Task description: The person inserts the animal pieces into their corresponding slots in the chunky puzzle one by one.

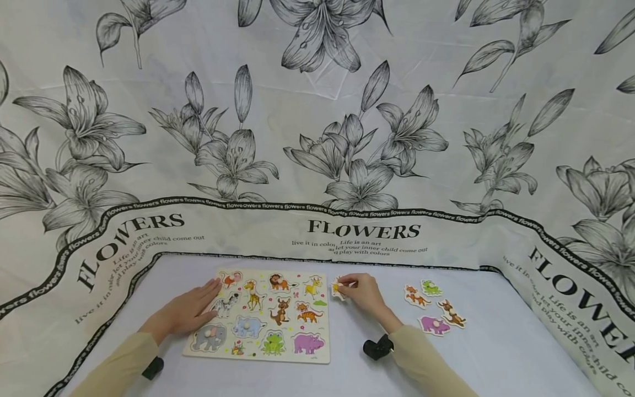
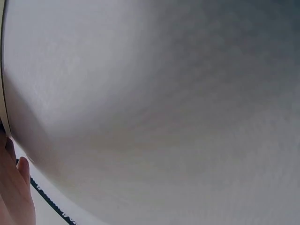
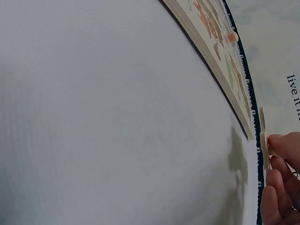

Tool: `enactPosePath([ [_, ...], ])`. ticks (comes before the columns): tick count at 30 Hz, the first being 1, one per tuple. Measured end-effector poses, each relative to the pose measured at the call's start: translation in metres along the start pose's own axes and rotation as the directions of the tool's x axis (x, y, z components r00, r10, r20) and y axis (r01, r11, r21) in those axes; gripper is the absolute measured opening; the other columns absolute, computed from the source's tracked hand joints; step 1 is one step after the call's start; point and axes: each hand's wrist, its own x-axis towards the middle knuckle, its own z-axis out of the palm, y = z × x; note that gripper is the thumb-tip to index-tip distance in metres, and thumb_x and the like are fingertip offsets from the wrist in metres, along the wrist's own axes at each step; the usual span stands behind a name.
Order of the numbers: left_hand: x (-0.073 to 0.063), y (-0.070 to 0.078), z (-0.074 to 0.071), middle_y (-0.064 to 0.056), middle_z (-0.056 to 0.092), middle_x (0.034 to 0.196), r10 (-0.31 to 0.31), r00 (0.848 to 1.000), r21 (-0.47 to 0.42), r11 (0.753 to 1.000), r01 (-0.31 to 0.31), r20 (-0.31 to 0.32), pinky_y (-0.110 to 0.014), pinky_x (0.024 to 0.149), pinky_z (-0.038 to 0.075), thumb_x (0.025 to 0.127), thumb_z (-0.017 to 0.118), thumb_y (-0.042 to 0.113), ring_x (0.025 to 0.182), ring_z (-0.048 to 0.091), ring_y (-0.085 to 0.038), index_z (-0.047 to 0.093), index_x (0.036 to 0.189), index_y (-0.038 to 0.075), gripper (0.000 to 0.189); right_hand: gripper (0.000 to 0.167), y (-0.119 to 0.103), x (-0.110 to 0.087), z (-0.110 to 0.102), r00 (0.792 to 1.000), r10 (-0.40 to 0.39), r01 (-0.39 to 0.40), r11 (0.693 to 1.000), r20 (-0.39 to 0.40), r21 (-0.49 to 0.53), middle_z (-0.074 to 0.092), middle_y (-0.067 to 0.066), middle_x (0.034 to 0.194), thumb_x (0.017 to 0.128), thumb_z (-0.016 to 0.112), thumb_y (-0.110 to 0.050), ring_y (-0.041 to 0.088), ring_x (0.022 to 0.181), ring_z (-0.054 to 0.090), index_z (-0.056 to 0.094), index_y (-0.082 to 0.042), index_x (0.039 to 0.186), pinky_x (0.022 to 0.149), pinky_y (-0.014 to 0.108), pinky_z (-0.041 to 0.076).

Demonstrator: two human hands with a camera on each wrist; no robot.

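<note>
A wooden animal puzzle board point(image 1: 292, 357) lies on the white tabletop. My left hand point(image 1: 190, 306) rests on its left edge with fingers extended, beside the zebra point(image 1: 229, 304). Just off the board's upper right corner, my right hand point(image 1: 363, 293) pinches a small puzzle piece point(image 1: 335, 289) with yellow on it; the fingers hide part of its picture. The right wrist view shows this piece point(image 3: 263, 136) edge-on at the fingertips, held above the cloth. On the board, the elephant point(image 1: 209, 341) and the light-blue animal point(image 1: 248, 329) have knobs.
Right of the right hand lie loose puzzle pieces: a tiger point(image 1: 416, 296), a green frog point(image 1: 431, 288), a kangaroo point(image 1: 451, 314) and a purple hippo point(image 1: 434, 326). A flower-printed cloth point(image 1: 367, 242) stands behind the table. Mostly pale surface fills the left wrist view.
</note>
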Motion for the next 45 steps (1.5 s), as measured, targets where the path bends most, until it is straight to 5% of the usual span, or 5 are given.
enactPosePath([
  [28, 0.0, 0.004, 0.0, -0.021, 0.028, 0.156, -0.027, 0.999, 0.011, 1.0, 0.027, 0.018, -0.051, 0.116, 0.031, 0.099, 0.042, 0.043, 0.143, 0.028, -0.039, 0.03, 0.147, -0.004, 0.068, 0.014, -0.026, 0.012, 0.045, 0.996, -0.05, 0.048, 0.998, 0.078, 0.028, 0.072, 0.002, 0.082, 0.08, 0.077, -0.014, 0.008, 0.068, 0.058, 0.075, -0.008, 0.093, 0.056, 0.017, 0.047],
  [45, -0.001, 0.006, -0.003, -0.023, 0.03, 0.154, -0.005, 1.0, 0.036, 0.999, 0.005, 0.006, -0.052, 0.114, 0.033, 0.099, 0.044, 0.04, 0.142, 0.03, -0.04, 0.031, 0.146, -0.007, 0.068, 0.011, -0.031, 0.013, 0.051, 0.994, -0.09, 0.089, 0.996, 0.065, 0.017, 0.073, 0.005, 0.083, 0.081, 0.075, -0.011, 0.008, 0.07, 0.062, 0.075, -0.006, 0.091, 0.059, 0.019, 0.052],
])
